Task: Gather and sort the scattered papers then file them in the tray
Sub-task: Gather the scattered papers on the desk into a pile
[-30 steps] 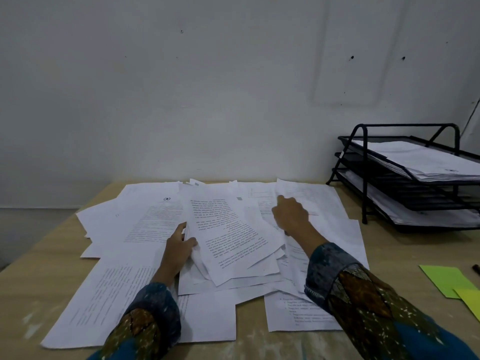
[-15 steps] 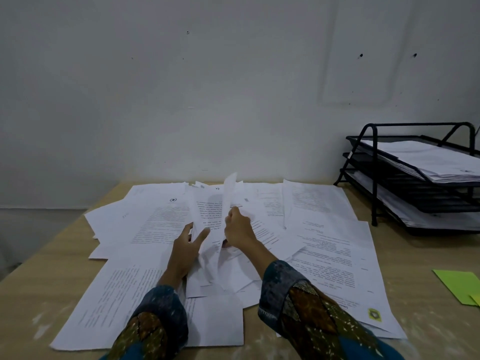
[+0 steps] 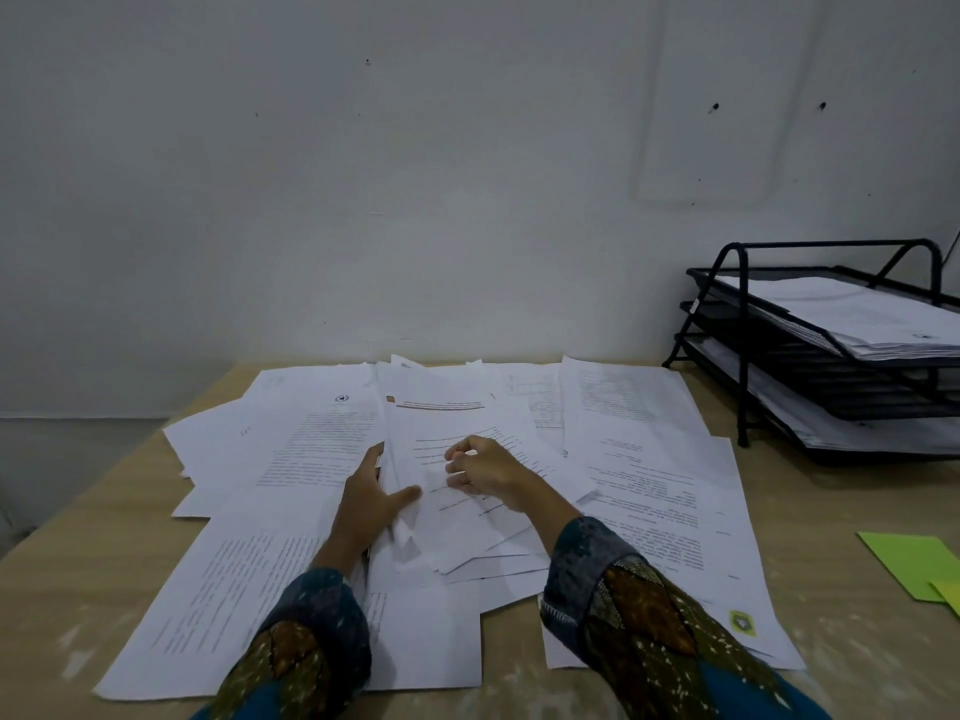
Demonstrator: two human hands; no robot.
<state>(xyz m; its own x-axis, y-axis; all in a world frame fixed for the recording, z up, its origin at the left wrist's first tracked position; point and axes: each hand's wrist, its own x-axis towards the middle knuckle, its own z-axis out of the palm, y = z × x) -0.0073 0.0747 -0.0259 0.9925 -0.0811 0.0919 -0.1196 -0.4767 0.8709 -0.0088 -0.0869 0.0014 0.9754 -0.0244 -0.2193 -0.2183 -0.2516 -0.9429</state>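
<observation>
head view, papers point(image 3: 322, 444) print blurred, yellow-green crest point(image 3: 742, 622)

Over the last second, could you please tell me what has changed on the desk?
The right hand moved left from the outer sheets to the central pile, lifted a sheet upright, and now rests with curled fingers on an orange-headed sheet lying flat on top. The left hand stayed at the pile's left edge; the tray and green notes did not move.
</observation>
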